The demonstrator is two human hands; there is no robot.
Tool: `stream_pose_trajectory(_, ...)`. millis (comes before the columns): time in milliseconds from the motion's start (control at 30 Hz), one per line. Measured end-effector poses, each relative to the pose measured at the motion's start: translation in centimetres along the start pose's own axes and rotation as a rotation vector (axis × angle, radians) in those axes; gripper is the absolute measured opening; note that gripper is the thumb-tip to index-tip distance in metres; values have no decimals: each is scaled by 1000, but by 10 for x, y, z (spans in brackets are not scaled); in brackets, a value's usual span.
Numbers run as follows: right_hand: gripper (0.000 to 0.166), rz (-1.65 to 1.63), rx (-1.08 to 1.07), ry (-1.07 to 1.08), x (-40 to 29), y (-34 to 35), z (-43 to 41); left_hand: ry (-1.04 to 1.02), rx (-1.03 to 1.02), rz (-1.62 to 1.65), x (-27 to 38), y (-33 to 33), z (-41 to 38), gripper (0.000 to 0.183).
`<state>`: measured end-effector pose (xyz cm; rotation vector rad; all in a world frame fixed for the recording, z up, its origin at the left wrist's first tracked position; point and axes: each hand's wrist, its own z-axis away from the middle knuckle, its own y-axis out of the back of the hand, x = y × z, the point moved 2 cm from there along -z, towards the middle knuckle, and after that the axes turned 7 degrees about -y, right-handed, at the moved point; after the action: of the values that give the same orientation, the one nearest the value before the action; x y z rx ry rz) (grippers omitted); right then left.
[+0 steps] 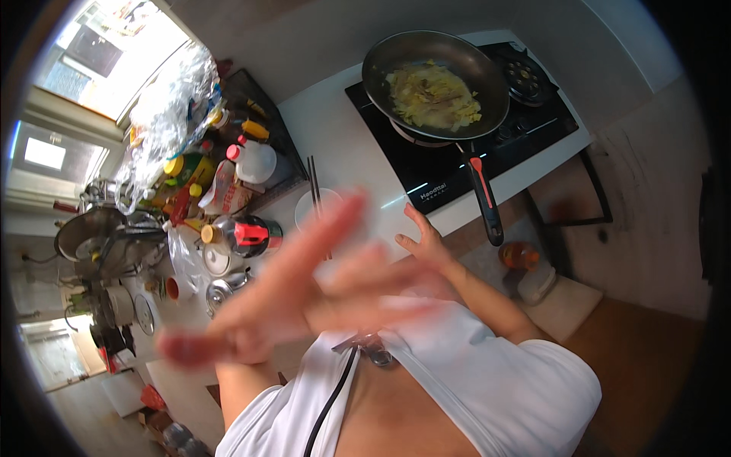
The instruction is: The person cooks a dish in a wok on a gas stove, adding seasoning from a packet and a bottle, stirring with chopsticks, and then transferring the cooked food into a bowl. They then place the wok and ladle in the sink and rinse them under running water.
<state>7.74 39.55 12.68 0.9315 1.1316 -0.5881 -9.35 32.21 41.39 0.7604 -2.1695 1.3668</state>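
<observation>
Close to the camera, my left hand (302, 291) is raised and blurred, its fingers spread with nothing visible in them. My right hand (425, 243) is farther back by the counter's front edge, fingers apart and holding nothing. Beyond it stands a frying pan (491, 85) on the left burner of a black glass gas hob (394, 163), with chopped yellowish food (434, 97) inside. The pan's black and red handle (484, 194) points toward me, and neither hand touches it. Dark chopsticks (313, 180) lie across a white bowl or plate (302, 208), partly hidden by my left hand.
Left of the hob stand a white jug (257, 163), a dark bottle with a red label (251, 235), a lidded white pot (220, 260) and plastic bags (171, 108). Another pan (85, 231) is farther left. The bare second burner (522, 77) sits right of the frying pan.
</observation>
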Motion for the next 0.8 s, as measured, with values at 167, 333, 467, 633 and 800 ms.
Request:
stream_pose_trajectory(167, 70, 31, 2, 32, -4, 4, 2, 40, 133, 130, 11, -65, 7, 66)
stream_pose_trajectory(333, 67, 70, 75, -18, 13, 16, 19, 50, 343, 110, 21, -98, 17, 48)
stream_pose_trajectory(467, 52, 168, 251, 44, 36, 45, 21, -62, 422, 80, 20, -105, 29, 43)
stream_pose_trajectory(633, 33, 282, 484, -44, 80, 131, 9, 378, -47, -338, 39, -93, -4, 46)
stream_pose_trajectory(800, 37, 192, 434, -114, 62, 181, -7, -23, 65, -298, 6, -113, 8, 47)
